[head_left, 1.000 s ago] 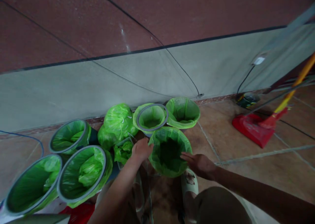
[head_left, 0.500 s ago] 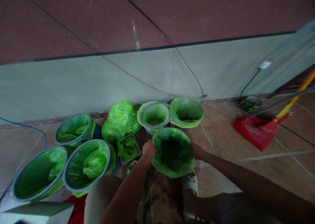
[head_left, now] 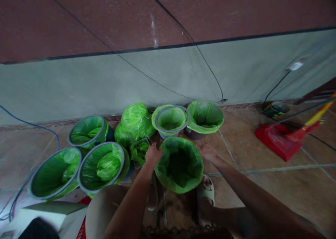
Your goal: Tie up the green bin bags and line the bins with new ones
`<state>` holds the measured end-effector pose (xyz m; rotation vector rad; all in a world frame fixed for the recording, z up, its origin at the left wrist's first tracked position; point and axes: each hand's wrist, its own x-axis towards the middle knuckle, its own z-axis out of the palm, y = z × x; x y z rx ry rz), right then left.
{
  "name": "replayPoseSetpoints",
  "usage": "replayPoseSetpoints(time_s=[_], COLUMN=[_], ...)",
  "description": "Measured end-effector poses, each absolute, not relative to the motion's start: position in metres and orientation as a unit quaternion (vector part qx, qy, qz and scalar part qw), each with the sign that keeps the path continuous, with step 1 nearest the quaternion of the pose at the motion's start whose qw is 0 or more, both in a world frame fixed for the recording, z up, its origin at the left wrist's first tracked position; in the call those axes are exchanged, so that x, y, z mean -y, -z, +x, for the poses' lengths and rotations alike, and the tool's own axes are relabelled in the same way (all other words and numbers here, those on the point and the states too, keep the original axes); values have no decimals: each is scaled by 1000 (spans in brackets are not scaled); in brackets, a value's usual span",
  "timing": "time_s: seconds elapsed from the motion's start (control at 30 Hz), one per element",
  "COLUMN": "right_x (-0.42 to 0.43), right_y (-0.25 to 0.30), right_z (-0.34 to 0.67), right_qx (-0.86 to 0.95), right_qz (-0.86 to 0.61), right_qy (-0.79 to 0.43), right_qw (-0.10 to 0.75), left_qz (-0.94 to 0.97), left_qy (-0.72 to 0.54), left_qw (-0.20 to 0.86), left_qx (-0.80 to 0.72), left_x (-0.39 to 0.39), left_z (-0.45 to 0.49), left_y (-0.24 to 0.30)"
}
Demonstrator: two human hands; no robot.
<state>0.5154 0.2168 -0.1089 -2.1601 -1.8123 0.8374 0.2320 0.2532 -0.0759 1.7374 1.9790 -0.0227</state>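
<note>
A bin lined with a green plastic bag (head_left: 180, 165) stands on the floor right in front of me. My left hand (head_left: 153, 154) is closed on the left edge of the bag's rim. My right hand (head_left: 208, 152) rests against the bag's right rim at the far side, fingers partly hidden behind the plastic. Both forearms reach down from the bottom of the picture on either side of the bin.
Several more green-lined bins (head_left: 102, 167) stand to the left and behind, with a tied full green bag (head_left: 134, 123) by the wall (head_left: 105, 81). A red dustpan (head_left: 278, 141) with a yellow handle lies at right. A blue cable (head_left: 34, 127) runs at left.
My right hand moved from the bin's near right side to its far right rim. The left hand stayed on the left rim. The view shifted slightly to the left.
</note>
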Motion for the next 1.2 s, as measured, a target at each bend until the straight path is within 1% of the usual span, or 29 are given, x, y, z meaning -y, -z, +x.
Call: replayPoseSetpoints(time_s=[0.07,0.17,0.27,0.33,0.47,0.67,0.77,0.9,0.97,1.03,1.1,1.2], right_x=[-247,-283,-298,-299,-292,-280,-277,-277,-275,-266,-249,-210], right_y=[103,103,115,126,149,181,187,173,159,145,135,130], right_z=[507,482,461,456,464,489,493,487,487,493,505,519], right_qx=[611,644,666,682,723,768,754,730,715,676,594,441], right_qz=[-745,-726,-707,-691,-648,-596,-607,-626,-639,-670,-729,-816], right_qy=[-252,-235,-238,-241,-238,-221,-240,-270,-273,-272,-273,-271], right_qw=[92,48,7,-5,13,83,70,46,77,140,203,258], left_qz=[618,612,629,640,695,750,759,731,721,713,700,662], left_qy=[-21,6,30,32,23,63,99,142,124,89,39,-54], left_qw=[261,281,303,315,295,253,233,242,241,238,238,233], left_qx=[-742,-739,-715,-700,-655,-608,-600,-622,-637,-654,-673,-711], left_x=[-270,-292,-301,-299,-286,-276,-278,-278,-277,-275,-271,-256], left_z=[235,240,245,247,248,240,240,242,242,242,242,243], left_y=[80,91,108,118,130,129,125,117,111,104,97,91])
